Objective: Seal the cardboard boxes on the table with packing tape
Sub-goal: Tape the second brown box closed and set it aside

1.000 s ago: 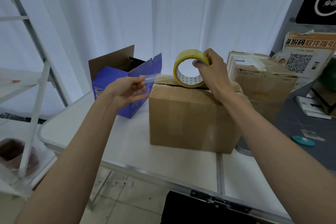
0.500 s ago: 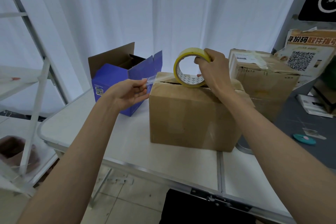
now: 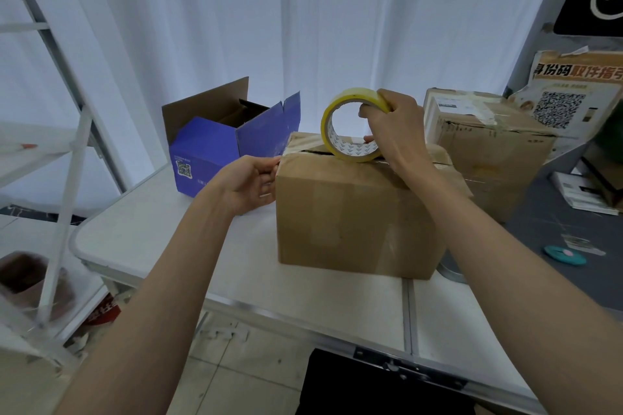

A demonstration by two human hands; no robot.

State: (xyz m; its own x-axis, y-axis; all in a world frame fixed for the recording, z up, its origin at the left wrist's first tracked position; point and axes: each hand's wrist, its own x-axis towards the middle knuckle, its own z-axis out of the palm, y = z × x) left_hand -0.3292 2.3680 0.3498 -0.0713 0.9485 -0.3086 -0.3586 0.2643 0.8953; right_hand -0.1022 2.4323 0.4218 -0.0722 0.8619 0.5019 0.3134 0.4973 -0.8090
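I am laying the first strip along the top seam of the brown cardboard box (image 3: pixel 357 212), which sits mid-table (image 3: pixel 161 239) in front of me. My right hand (image 3: pixel 392 131) grips the yellow tape roll (image 3: pixel 350 126), fingers curled over its rim and thumb inside the core, the roll standing on edge on the box's top flaps. My left hand (image 3: pixel 249 184) pinches the free end of the tape against the box's upper left edge. Next, I judge, that end needs pressing down firmly before I draw the roll rightward along the gap. The blue box (image 3: pixel 209 152) behind stands open.
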